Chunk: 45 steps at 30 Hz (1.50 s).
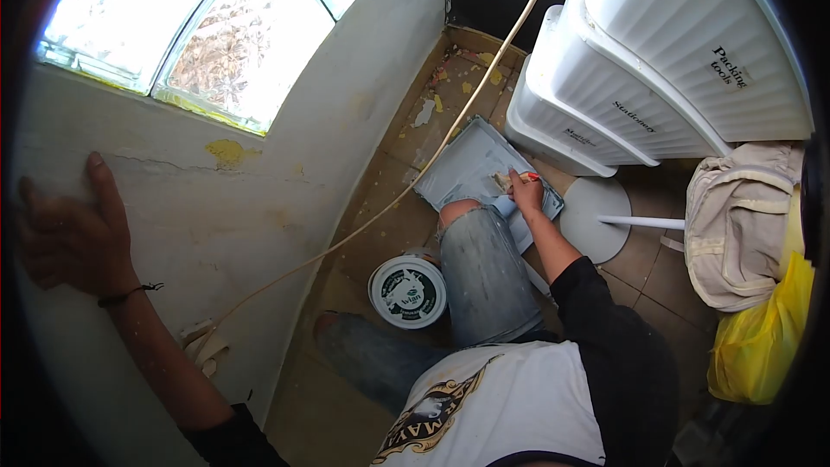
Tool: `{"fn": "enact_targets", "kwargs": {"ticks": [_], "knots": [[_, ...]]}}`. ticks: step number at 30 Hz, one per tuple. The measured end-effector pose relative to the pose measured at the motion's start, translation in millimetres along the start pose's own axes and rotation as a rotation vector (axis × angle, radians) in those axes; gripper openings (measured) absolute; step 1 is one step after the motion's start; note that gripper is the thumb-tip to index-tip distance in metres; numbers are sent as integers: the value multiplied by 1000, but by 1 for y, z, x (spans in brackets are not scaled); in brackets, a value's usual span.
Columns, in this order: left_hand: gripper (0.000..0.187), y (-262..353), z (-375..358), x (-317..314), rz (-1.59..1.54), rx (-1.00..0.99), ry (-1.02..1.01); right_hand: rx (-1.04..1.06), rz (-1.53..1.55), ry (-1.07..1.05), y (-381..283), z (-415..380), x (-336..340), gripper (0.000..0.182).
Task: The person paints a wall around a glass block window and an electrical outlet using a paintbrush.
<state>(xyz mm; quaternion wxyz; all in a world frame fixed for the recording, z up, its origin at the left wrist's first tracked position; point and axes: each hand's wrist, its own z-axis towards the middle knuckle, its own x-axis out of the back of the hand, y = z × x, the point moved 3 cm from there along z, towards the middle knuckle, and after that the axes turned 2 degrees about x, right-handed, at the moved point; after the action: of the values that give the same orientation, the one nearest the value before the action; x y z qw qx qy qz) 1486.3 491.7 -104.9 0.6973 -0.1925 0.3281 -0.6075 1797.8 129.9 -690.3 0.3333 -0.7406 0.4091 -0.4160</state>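
My left hand is raised against the white wall, thumb and fingers apart, somewhat blurred, with nothing in it. A dark band circles that wrist. My right hand is closed around a small paintbrush with a touch of red at its handle. The brush is over the grey paint tray, whose surface is smeared with pale paint. My knee hides part of the tray. Close to my leg stands a white paint bucket, its printed lid on top.
A beige cable runs diagonally across the view. Stacked white drawers rise at the right, above a round stand base, a beige backpack and a yellow bag. Paint flakes litter the tiled floor below the window.
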Motion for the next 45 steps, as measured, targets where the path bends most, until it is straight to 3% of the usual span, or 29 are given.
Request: {"fn": "enact_targets", "kwargs": {"ticks": [2,4,7,10,12,14,16,17,18,20,26,27,29,31,36,40,42,44,45], "knots": [[73,-4,-3,-5,7,171,-173,-27,69,22,-5,4,1,34],[73,-3,1,0,16,96,-131,-60,136,34,-7,6,-1,35],[73,0,4,7,-97,112,-81,-32,-63,46,-11,9,3,37],[72,2,8,15,-167,110,-15,-126,211,27,-10,5,1,35],[72,4,12,20,-199,103,19,-287,564,24,-4,2,-2,34],[72,5,15,23,-227,99,50,-318,677,-52,-5,-1,-8,34],[73,5,16,24,-238,80,50,-347,931,-257,-8,-3,-26,33],[73,6,17,25,-245,70,67,-362,958,-389,-11,0,-38,29],[74,7,18,26,-260,56,79,-372,977,-383,-13,4,-50,29],[75,8,19,26,-279,27,106,-312,1035,-642,-39,0,-89,22],[76,9,19,24,-241,-19,81,-252,967,-898,-67,31,-219,19],[75,8,19,23,-227,-27,58,316,671,-819,-69,49,-238,19],[74,6,18,21,-212,-44,36,843,343,-688,-96,63,-256,19],[72,6,18,20,-196,-81,42,-88,978,-606,-132,81,-245,22],[72,2,15,12,-129,-123,39,-76,1185,-461,-150,142,-221,31],[71,4,16,15,-107,-119,27,-47,1366,-345,-127,121,-237,31],[72,3,16,14,-86,-121,18,-311,1551,-359,-101,91,-259,32],[72,2,16,13,-75,-121,17,-489,1442,-588,-91,42,-260,31],[72,1,16,13,-106,-122,27,-487,1443,-585,-79,34,-264,31]]}}
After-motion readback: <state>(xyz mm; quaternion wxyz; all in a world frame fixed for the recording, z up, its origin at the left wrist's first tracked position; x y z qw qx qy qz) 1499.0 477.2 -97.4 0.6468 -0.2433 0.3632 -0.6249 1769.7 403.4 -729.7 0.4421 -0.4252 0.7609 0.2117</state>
